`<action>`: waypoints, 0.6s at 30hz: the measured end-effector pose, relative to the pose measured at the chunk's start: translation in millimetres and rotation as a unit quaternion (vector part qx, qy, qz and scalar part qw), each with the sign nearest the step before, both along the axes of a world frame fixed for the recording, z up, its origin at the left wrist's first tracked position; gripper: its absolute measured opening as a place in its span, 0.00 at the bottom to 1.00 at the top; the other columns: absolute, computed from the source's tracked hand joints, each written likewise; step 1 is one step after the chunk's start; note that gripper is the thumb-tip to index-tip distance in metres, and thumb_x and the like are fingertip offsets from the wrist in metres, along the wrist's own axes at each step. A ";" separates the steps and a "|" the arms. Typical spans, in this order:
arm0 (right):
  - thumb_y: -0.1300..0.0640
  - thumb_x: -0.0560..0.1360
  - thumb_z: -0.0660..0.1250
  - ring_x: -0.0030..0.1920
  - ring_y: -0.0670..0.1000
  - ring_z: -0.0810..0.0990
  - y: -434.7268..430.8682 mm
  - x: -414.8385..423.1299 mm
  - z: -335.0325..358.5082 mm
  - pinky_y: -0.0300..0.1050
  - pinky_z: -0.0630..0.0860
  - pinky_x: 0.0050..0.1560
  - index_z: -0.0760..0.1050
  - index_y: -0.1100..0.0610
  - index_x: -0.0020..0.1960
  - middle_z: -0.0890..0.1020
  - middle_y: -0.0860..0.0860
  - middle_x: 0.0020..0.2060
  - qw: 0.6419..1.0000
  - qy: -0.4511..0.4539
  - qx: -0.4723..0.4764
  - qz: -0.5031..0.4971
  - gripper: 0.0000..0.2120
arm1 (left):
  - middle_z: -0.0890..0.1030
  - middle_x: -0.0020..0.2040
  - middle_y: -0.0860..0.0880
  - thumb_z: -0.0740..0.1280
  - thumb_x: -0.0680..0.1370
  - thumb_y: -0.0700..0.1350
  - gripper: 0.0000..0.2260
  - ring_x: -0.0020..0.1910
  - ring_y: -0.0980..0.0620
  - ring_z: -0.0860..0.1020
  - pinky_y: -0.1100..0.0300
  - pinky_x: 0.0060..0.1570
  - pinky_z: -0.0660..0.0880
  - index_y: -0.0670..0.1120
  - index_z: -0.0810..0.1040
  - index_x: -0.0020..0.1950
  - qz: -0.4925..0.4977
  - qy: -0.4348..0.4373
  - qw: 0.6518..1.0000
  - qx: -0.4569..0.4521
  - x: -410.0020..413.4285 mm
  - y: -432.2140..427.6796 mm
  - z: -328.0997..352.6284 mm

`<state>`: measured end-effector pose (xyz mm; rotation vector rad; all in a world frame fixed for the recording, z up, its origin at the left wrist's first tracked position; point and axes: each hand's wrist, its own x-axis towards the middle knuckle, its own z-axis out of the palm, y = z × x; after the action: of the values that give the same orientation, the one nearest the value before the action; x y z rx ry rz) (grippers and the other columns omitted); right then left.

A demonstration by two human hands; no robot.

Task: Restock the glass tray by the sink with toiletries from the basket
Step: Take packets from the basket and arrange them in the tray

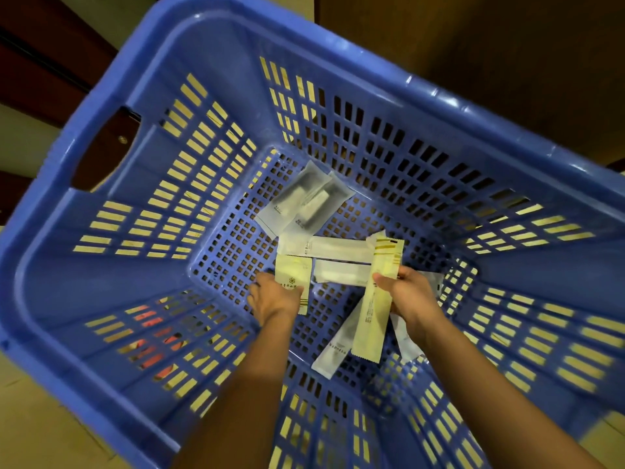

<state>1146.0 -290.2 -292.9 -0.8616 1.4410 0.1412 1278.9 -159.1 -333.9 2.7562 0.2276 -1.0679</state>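
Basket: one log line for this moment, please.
stage: picking in basket | left hand: grips short packet | right hand: holds long packet | white packets: on basket floor

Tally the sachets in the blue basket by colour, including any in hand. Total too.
Cream sachets with gold stripes: 2 (short cream sachet touched by the left hand; long cream sachet gripped by the right hand)
White-grey sachets: 6
Total: 8 visible in the blue basket; the right hand may hide more.
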 end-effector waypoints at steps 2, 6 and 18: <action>0.62 0.76 0.65 0.52 0.57 0.79 1.1 1.2 -0.4 0.55 0.75 0.57 0.76 0.56 0.50 0.80 0.53 0.48 1.000 -0.001 0.002 0.003 0.03 | 0.69 0.68 0.39 0.73 0.71 0.52 0.31 0.69 0.39 0.62 0.46 0.66 0.62 0.39 0.66 0.67 -0.001 0.026 0.999 0.020 0.8 0.0 -3.6; 0.62 0.76 0.66 0.52 0.57 0.79 5.5 5.3 1.0 0.56 0.75 0.57 0.76 0.55 0.48 0.80 0.53 0.48 1.000 0.002 0.003 0.012 0.03 | 0.74 0.64 0.39 0.70 0.75 0.46 0.26 0.62 0.38 0.73 0.47 0.57 0.72 0.38 0.66 0.68 0.027 0.080 0.996 -0.026 -2.6 -3.3 5.3; 0.62 0.79 0.61 0.49 0.56 0.78 11.1 12.6 101.6 0.51 0.76 0.48 0.73 0.61 0.61 0.78 0.56 0.51 0.999 -0.046 -0.009 0.023 0.11 | 0.81 0.56 0.42 0.70 0.75 0.40 0.11 0.55 0.41 0.78 0.44 0.59 0.74 0.41 0.78 0.56 0.249 0.183 0.916 -0.257 -13.8 5.1 104.6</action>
<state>1158.6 -279.1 -191.3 -0.9064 1.3379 0.1214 1265.1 -154.0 -229.3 1.8794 0.5702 -1.2573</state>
